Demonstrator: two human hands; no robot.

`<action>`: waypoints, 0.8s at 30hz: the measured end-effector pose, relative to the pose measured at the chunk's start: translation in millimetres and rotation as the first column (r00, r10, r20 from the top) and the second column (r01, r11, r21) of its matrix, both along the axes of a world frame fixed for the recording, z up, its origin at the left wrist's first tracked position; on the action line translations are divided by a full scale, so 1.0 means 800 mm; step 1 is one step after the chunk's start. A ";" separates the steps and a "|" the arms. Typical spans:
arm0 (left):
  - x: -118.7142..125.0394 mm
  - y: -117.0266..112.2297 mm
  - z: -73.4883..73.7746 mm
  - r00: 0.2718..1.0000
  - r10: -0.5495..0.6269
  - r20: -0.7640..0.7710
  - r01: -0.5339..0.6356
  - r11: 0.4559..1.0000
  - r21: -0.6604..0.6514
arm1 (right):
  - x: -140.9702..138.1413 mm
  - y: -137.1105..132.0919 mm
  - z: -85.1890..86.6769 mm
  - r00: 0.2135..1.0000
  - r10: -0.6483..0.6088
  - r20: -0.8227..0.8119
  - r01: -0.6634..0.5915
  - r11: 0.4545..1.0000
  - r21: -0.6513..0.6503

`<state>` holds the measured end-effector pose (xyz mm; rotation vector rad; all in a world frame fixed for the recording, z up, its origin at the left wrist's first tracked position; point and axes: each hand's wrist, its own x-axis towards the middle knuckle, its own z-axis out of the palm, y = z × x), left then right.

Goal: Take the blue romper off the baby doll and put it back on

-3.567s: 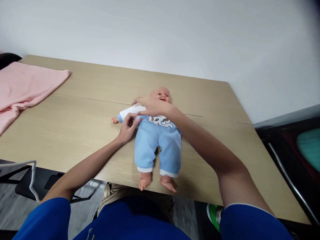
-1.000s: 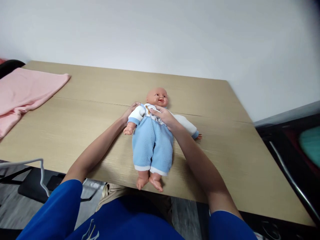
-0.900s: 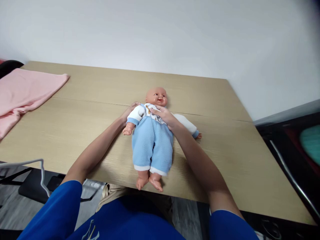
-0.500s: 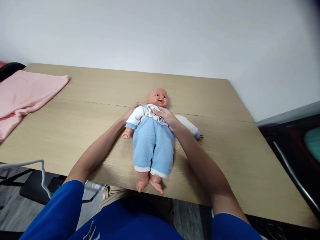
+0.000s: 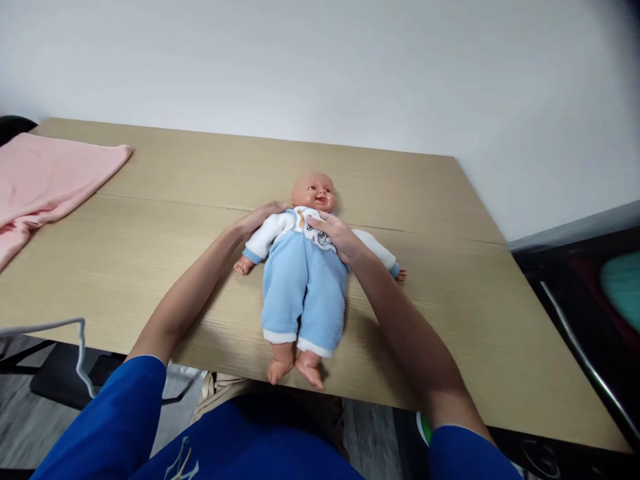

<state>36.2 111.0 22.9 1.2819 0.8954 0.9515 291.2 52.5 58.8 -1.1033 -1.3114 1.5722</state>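
Doll (image 5: 306, 263) is lying mid-frame on the bench (image 5: 430, 300), right fingers (image 5: 320, 225) clasping its chest, left fingers (image 5: 278, 207) touching its shoulder, their grip unclear.

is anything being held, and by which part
The doll, by its upper body: left hand at one shoulder, right hand at its chest.

1. I'd call this a plain indoor room, perhaps an office or training room; I can't tell which.
2. A broad, pale wood-look table (image 5: 440, 313) backs onto a smooth white wall (image 5: 300, 67).
3. Grey, wood-streaked flooring (image 5: 20, 437) shows below.
4. Off the right end, a shiny metal bar (image 5: 563, 321) crosses something dark.
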 end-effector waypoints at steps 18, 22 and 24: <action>-0.050 0.009 0.042 0.874 -0.215 -0.436 0.313 0.935 0.165 | 0.070 0.004 0.033 0.724 -0.236 0.649 -0.150 0.864 0.482; -0.052 0.010 0.040 0.866 -0.207 -0.455 0.317 0.931 0.182 | 0.074 0.006 0.016 0.719 -0.231 0.655 -0.155 0.866 0.476; -0.056 0.011 0.041 0.830 -0.186 -0.526 0.327 0.926 0.188 | 0.081 -0.001 0.009 0.730 -0.261 0.632 -0.141 0.847 0.512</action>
